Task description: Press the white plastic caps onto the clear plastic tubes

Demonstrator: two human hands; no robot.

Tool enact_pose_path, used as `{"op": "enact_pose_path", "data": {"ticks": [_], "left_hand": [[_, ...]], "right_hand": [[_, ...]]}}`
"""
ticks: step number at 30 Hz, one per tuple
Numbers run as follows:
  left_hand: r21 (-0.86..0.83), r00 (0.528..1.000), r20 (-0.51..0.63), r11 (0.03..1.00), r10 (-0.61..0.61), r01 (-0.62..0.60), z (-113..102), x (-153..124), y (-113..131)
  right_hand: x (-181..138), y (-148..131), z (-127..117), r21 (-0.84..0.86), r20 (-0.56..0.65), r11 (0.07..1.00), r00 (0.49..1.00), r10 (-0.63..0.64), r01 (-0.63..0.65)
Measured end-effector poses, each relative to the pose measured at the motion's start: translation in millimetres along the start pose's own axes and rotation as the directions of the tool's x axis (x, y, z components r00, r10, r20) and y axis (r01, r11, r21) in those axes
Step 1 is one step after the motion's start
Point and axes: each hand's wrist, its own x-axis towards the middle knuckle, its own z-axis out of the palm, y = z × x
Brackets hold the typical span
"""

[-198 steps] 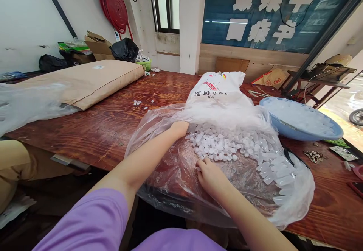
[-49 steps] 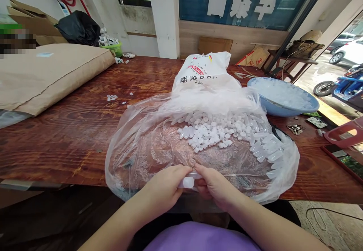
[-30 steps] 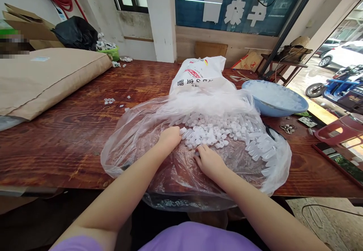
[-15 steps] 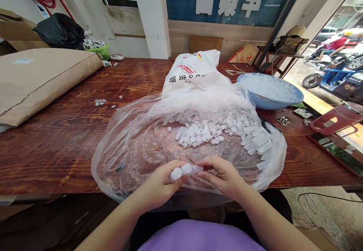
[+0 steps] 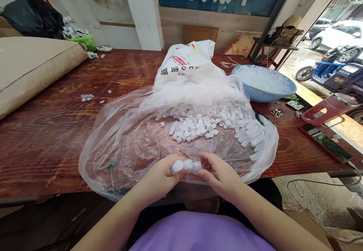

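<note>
Small translucent plastic tubes with white caps (image 5: 187,164), three of them in a row, are gripped by my left hand (image 5: 159,177), which is closed round them. My right hand (image 5: 222,173) is beside the right end of that row, its thumb and fingers apart and holding nothing. Both hands are over the near part of a clear plastic bag (image 5: 99,137) spread on the table. Farther in on the bag lies a heap of loose white caps (image 5: 193,128). To its right are several clear tubes (image 5: 249,133).
A white printed sack (image 5: 187,60) lies behind the heap on the wooden table (image 5: 51,141). At right are a blue basin (image 5: 263,95) of whitish pieces, keys (image 5: 276,113), a pink cup (image 5: 326,109) and a phone (image 5: 326,141). A large brown paper package (image 5: 34,65) lies at left.
My right hand's fingers have come off the right-hand tube and spread apart. The tubes stay in my left hand. The view has shifted slightly.
</note>
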Motion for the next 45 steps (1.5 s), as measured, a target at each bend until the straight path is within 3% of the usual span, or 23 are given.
{"op": "enact_pose_path", "data": {"ticks": [2, 3, 7, 12, 15, 17, 19, 21, 23, 25, 28, 30, 34, 40, 45], "left_hand": [[0.022, 0.999, -0.013, 0.999, 0.032, -0.032, 0.2, -0.5, -1.0], [0.038, 0.998, -0.003, 0.997, 0.061, -0.061, 0.1, -0.9, -1.5], [0.119, 0.987, 0.007, 0.98, 0.16, -0.16, 0.0, -1.7, -3.5], [0.177, 0.975, 0.023, 0.959, 0.219, -0.22, 0.4, -3.9, -12.5], [0.345, 0.968, 0.032, 0.906, 0.25, -0.245, 3.5, -5.1, -18.8], [0.498, 0.971, 0.042, 0.838, 0.235, -0.225, 4.1, -3.0, -19.7], [0.603, 0.98, 0.062, 0.775, 0.191, -0.19, -1.1, 4.2, -17.0], [0.662, 0.991, 0.01, 0.742, 0.135, -0.108, -15.3, 18.9, -12.8], [0.685, 0.986, -0.143, 0.727, 0.084, 0.037, -38.1, 41.3, -10.1], [0.669, 0.954, -0.299, 0.718, 0.02, 0.195, -64.5, 69.0, -10.8], [0.667, 0.928, -0.374, 0.697, 0.007, 0.263, -94.0, 112.1, -15.2], [0.671, 0.927, -0.376, 0.689, -0.001, 0.273, -100.8, 136.7, -17.5], [0.651, 0.935, -0.35, 0.702, -0.059, 0.288, -93.7, 168.4, -19.4], [0.525, 0.918, -0.374, 0.786, -0.132, 0.327, -89.7, 178.8, -17.4], [0.286, 0.906, -0.414, 0.932, -0.088, 0.222, -99.8, 150.3, -10.4]], "right_hand": [[1.2, -0.5, 0.0, 0.014, -0.028, 0.994, 0.994, -0.11, 0.11], [1.6, -1.1, 0.0, 0.029, -0.005, 0.994, 0.994, -0.107, 0.107], [3.2, -1.7, 2.4, 0.088, 0.09, 0.99, 0.99, 0.106, -0.113], [5.8, 0.3, 12.4, -0.028, -0.059, 0.99, 0.988, -0.14, 0.139], [11.8, -3.8, 22.6, 0.134, -0.067, 0.989, 0.995, 0.071, -0.062], [18.7, -6.8, 26.9, 0.271, 0.015, 0.937, 0.974, 0.226, -0.222], [27.6, -6.9, 25.1, 0.304, 0.064, 0.921, 0.97, 0.236, -0.244], [38.1, -1.9, 16.2, 0.141, 0.017, 0.972, 0.982, 0.19, -0.19], [49.4, 8.2, 3.1, -0.166, -0.08, 0.963, 0.976, 0.202, -0.212], [59.8, 21.0, -8.8, -0.368, -0.16, 0.869, 0.943, 0.29, -0.33], [69.2, 37.1, -16.5, -0.421, -0.203, 0.822, 0.923, 0.327, -0.384], [70.8, 42.8, -15.5, -0.429, -0.203, 0.821, 0.926, 0.318, -0.376], [65.6, 46.9, -12.8, -0.412, -0.187, 0.837, 0.932, 0.31, -0.361], [47.8, 53.2, -18.2, -0.342, -0.127, 0.888, 0.952, 0.279, -0.306], [34.0, 55.5, -14.1, -0.271, -0.213, 0.917, 0.947, 0.239, -0.292]]}}
